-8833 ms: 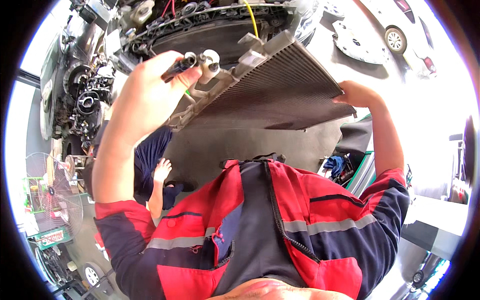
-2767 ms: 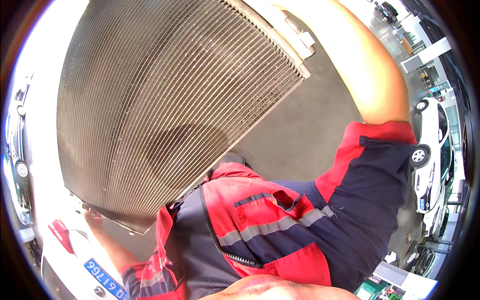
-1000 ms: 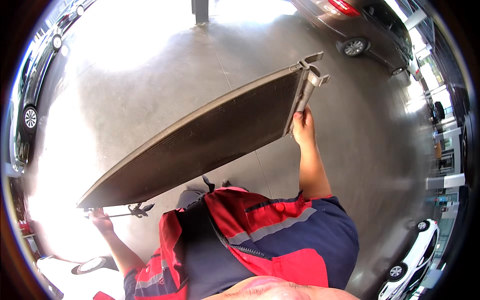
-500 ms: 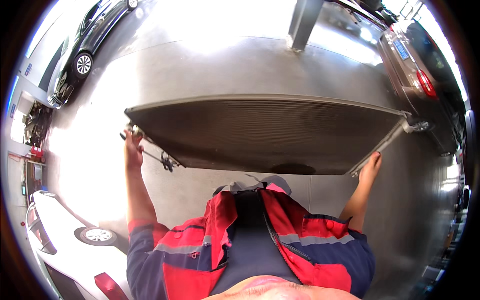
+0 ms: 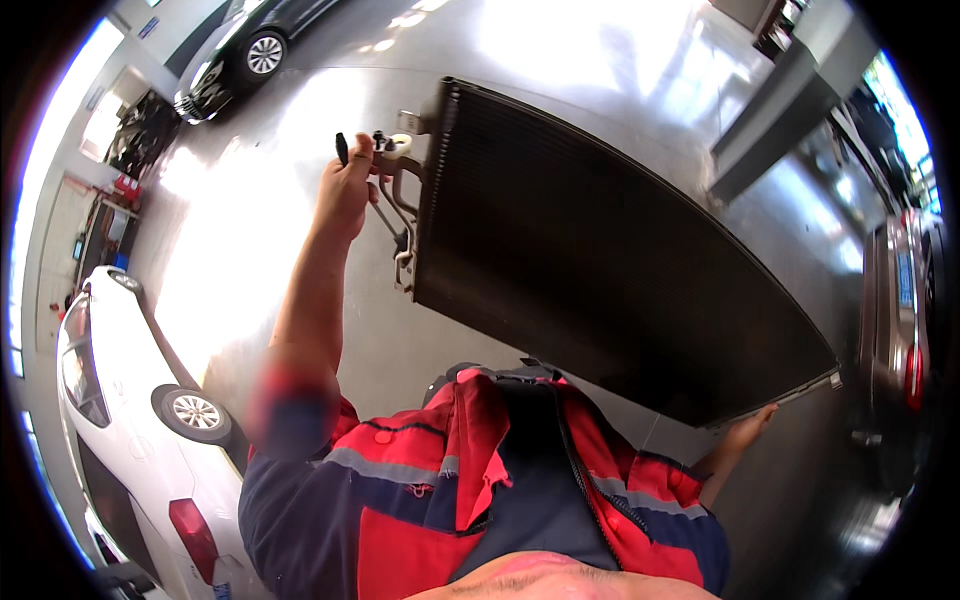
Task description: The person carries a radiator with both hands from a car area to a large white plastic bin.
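I carry a large flat car radiator (image 5: 610,250), a dark finned panel with metal pipes and a white fitting on its left end. My left hand (image 5: 345,190) grips those pipes at the upper left. My right hand (image 5: 748,428) holds the panel's lower right corner from below, mostly hidden by it. The radiator hangs tilted in front of my red and navy work jacket (image 5: 470,480), above the shiny grey floor.
A white car (image 5: 130,400) stands close at the lower left. A dark car (image 5: 250,40) is parked at the top left, a brown one (image 5: 895,330) at the right. A grey lift column (image 5: 790,90) rises at the upper right.
The radiator came out from the engine bay overhead and was swung about. In the last half second the view turned, and the panel now slopes from upper left to lower right.
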The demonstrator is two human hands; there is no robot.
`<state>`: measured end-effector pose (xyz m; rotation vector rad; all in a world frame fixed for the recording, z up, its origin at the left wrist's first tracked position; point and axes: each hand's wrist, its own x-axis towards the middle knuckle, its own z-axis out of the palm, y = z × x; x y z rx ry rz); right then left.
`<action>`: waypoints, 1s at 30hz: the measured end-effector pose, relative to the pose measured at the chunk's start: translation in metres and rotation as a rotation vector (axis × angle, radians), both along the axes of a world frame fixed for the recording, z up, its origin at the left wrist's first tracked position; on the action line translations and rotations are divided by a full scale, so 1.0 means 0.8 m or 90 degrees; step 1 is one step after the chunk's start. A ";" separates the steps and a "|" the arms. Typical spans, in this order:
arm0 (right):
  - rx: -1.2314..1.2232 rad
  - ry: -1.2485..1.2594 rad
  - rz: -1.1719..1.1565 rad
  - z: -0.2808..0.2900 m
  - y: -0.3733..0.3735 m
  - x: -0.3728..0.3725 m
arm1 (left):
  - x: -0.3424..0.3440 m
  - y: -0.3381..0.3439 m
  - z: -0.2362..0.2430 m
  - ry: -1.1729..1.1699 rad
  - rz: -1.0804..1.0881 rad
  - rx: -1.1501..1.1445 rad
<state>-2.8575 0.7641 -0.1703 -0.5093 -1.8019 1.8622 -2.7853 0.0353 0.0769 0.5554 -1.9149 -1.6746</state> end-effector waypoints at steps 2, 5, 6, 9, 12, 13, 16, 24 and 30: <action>-0.095 -0.014 0.055 -0.006 -0.020 -0.035 | -0.014 0.003 0.005 0.024 0.021 0.015; -0.134 -0.006 0.111 -0.023 -0.040 -0.073 | -0.012 -0.013 -0.004 0.033 0.045 0.030; -0.133 -0.005 0.119 -0.026 -0.050 -0.082 | -0.014 -0.024 -0.006 0.032 0.034 0.030; -0.172 0.050 0.175 -0.025 -0.084 -0.097 | -0.022 -0.046 -0.010 0.000 0.054 0.040; -0.217 0.045 0.156 -0.016 -0.123 -0.093 | -0.032 -0.063 -0.019 0.016 0.054 0.022; -0.218 0.026 0.129 -0.021 -0.135 -0.091 | -0.040 -0.070 -0.024 0.043 0.052 -0.009; -0.189 0.042 0.104 -0.054 -0.151 -0.089 | -0.067 -0.102 -0.046 0.047 0.041 0.008; -0.140 0.038 0.134 -0.122 -0.110 -0.156 | -0.209 -0.138 -0.023 0.048 -0.004 -0.013; -0.213 0.039 0.154 -0.096 -0.208 -0.295 | -0.352 -0.157 -0.022 0.054 0.048 -0.021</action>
